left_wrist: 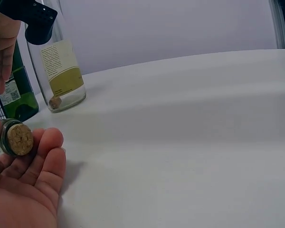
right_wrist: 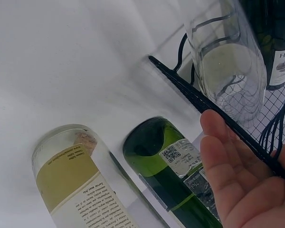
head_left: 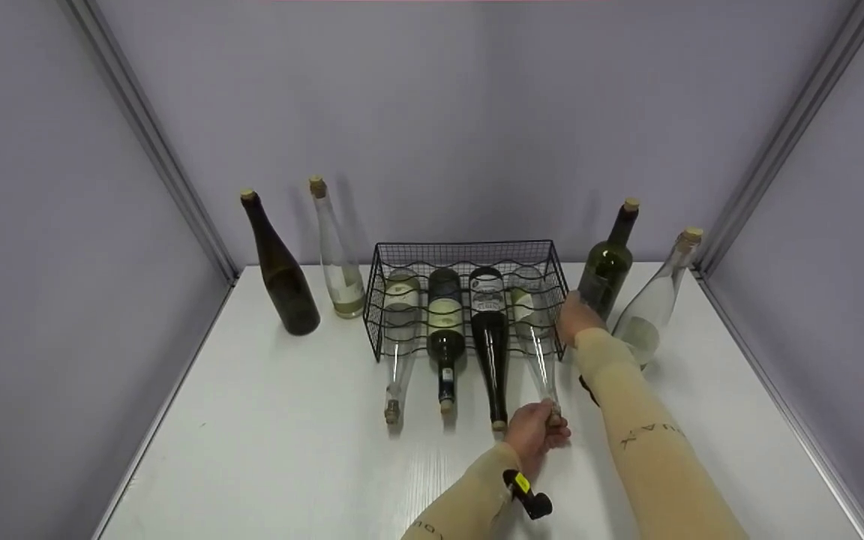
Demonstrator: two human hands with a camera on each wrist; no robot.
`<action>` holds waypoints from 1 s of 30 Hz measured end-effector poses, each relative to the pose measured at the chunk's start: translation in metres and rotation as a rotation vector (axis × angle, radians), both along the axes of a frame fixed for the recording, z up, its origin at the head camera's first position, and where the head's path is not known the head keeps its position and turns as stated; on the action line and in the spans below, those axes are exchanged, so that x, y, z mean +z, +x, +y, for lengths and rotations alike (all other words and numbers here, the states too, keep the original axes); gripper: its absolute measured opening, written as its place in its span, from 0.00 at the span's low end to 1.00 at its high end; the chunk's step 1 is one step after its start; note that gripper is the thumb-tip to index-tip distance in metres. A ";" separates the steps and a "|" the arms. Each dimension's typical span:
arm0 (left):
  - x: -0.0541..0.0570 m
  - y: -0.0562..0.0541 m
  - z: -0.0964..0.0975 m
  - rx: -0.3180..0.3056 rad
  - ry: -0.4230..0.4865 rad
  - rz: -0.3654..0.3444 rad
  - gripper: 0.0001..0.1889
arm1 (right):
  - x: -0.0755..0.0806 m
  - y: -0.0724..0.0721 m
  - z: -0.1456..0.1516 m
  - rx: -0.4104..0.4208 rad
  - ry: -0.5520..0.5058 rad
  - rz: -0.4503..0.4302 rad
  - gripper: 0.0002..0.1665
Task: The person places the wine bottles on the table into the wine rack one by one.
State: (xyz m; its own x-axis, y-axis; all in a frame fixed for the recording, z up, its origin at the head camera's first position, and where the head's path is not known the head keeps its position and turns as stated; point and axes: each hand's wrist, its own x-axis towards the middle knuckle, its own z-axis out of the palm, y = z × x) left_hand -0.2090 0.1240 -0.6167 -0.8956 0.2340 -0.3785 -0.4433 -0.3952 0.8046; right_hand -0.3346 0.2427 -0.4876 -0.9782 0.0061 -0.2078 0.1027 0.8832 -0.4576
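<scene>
A black wire wine rack (head_left: 373, 300) stands at the table's back, with several corked bottles lying in it, necks toward me. My left hand (head_left: 537, 431) holds the neck of the rightmost lying clear glass bottle (head_left: 541, 360); its cork (left_wrist: 20, 139) shows between thumb and fingers in the left wrist view. At the rack's right side is my right hand (head_left: 578, 319). In the right wrist view its fingers (right_wrist: 223, 164) lie along the outside of the rack's side, with the thumb across the edge. Right beside that hand stands a green bottle (head_left: 608, 259).
Another clear bottle (head_left: 653, 307) stands upright at the right, near the green one. To the rack's left stand a dark brown bottle (head_left: 282, 277) and a clear bottle (head_left: 340, 262). Grey panels (head_left: 477, 112) wall the white table (head_left: 274, 450) at the back and sides.
</scene>
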 end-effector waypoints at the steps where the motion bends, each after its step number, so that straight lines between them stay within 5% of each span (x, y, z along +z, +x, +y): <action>1: -0.001 0.000 0.000 0.006 -0.007 0.002 0.14 | 0.000 0.001 0.000 0.001 -0.001 0.004 0.29; 7: -0.002 -0.001 0.004 0.059 -0.077 0.005 0.12 | 0.000 0.002 -0.002 -0.004 -0.011 0.023 0.27; 13: 0.003 -0.001 0.002 0.044 -0.190 0.050 0.15 | -0.003 -0.003 -0.001 0.006 0.008 -0.014 0.32; 23: 0.002 0.001 -0.002 -0.019 0.065 -0.025 0.16 | -0.002 -0.002 0.001 0.008 0.026 -0.002 0.30; 30: -0.001 0.002 -0.004 -0.045 0.045 -0.011 0.16 | -0.002 -0.001 0.002 -0.008 -0.008 0.005 0.28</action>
State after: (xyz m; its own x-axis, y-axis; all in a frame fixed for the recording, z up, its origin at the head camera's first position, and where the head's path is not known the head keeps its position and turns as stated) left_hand -0.2070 0.1204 -0.6181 -0.8797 0.2906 -0.3765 -0.4700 -0.4104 0.7814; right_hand -0.3357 0.2444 -0.4900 -0.9792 0.0126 -0.2027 0.1075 0.8789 -0.4648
